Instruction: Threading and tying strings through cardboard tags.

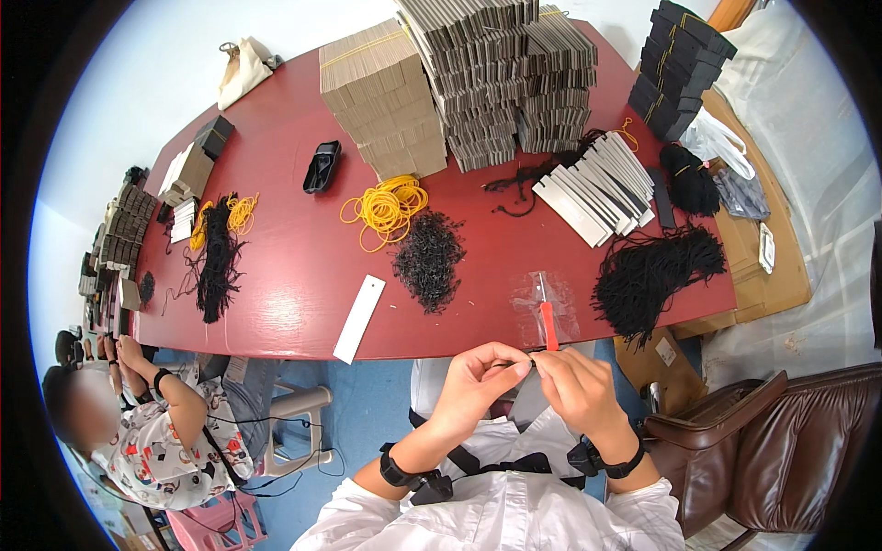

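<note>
My left hand (482, 386) and my right hand (581, 390) meet just off the table's front edge, fingertips nearly touching. Both are closed in a pinch on a thin black cord (532, 362), mostly hidden by the fingers. A grey flat shape shows below them; I cannot tell whether it hangs from the cord. Just beyond my right fingers lies a red-handled tool (548, 323) with a narrow metal end, on a clear plastic bag (524, 312). Left of my hands, a white card tag (360, 317) with a small hole rests near the edge.
The red table (285, 275) bears a black plastic fastener pile (429, 262), yellow rubber bands (390, 207), black cords (657, 280), white tags (597, 188) and tall card stacks (478, 83). A brown chair (781, 450) stands right; another person (165, 422) sits left.
</note>
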Action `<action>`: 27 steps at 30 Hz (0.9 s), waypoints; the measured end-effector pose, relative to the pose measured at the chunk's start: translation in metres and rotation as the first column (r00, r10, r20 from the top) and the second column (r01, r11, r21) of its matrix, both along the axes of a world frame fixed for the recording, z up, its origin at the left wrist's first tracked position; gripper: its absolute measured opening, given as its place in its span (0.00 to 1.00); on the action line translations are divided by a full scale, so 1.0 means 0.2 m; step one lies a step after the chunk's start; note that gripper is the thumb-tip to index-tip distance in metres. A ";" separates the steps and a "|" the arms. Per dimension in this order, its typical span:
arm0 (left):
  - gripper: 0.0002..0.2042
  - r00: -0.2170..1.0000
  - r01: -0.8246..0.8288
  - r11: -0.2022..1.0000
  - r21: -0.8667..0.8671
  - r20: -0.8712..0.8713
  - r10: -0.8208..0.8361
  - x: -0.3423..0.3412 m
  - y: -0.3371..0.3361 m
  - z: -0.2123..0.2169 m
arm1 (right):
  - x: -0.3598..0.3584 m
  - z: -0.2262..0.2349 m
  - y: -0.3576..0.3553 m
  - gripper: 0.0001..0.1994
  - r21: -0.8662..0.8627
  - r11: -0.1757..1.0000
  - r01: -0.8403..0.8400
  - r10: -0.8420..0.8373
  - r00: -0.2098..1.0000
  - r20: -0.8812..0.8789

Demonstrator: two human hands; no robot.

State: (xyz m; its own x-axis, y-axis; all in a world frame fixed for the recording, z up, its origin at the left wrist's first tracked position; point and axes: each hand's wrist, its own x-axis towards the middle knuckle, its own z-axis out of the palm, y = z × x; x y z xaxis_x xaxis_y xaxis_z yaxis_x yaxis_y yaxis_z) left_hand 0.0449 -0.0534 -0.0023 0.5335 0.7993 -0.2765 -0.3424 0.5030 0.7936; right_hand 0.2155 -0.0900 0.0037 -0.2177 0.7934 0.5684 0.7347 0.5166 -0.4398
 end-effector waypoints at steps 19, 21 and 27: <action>0.07 0.991 0.033 0.993 0.109 -0.135 -0.019 -0.04 0.00 -0.04 | 0.04 -0.05 0.00 0.12 -0.148 0.984 -0.101 0.081 0.987 -0.136; 0.07 0.992 0.039 0.996 0.083 -0.126 -0.028 -0.04 0.00 -0.05 | 0.01 -0.04 0.00 0.13 -0.152 0.981 -0.119 0.074 0.959 -0.275; 0.06 0.992 0.058 0.996 0.063 -0.114 -0.051 -0.02 -0.01 -0.02 | 0.01 -0.05 -0.01 0.15 -0.146 0.983 -0.110 0.045 0.920 -0.390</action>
State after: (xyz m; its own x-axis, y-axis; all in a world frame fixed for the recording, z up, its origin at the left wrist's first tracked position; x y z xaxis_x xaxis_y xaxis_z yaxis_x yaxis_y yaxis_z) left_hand 0.0414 -0.0551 -0.0067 0.5456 0.7882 -0.2847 -0.2230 0.4640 0.8573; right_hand 0.2169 -0.0925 -0.0069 -0.0731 0.8709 0.4861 0.4528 0.4632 -0.7618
